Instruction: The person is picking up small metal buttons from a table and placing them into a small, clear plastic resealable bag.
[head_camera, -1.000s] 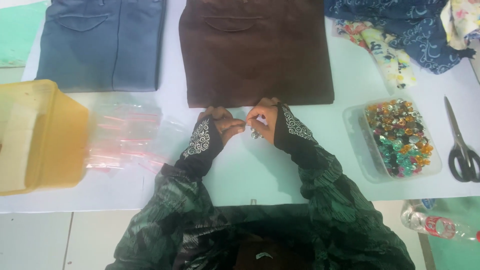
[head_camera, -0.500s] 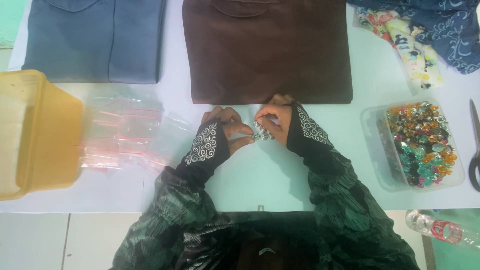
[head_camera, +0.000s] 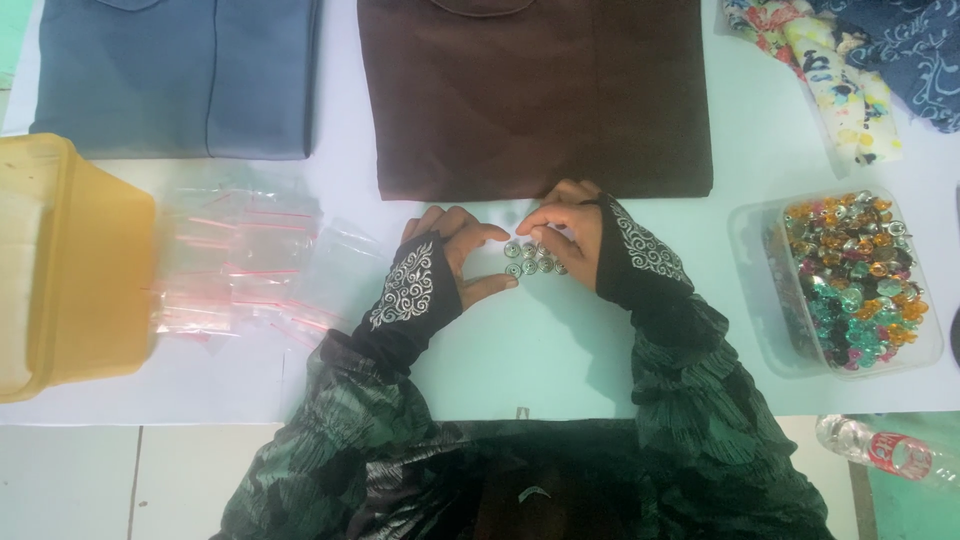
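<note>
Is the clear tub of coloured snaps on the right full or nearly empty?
Nearly full: the clear tub holds coloured snaps heaped close to its rim, with no lid over them.

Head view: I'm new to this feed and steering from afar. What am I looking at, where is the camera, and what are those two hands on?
There is no machine here: a person wears one camera on the head, looking down at their own hands on a pale table. The left hand and right hand meet over a small cluster of silver buttons, which lie on the table; neither hand clearly grips anything. Beyond them lie a brown folded garment and a blue one. Left sit clear zip bags and a yellow tub; right, a clear tray of coloured buttons.
</note>
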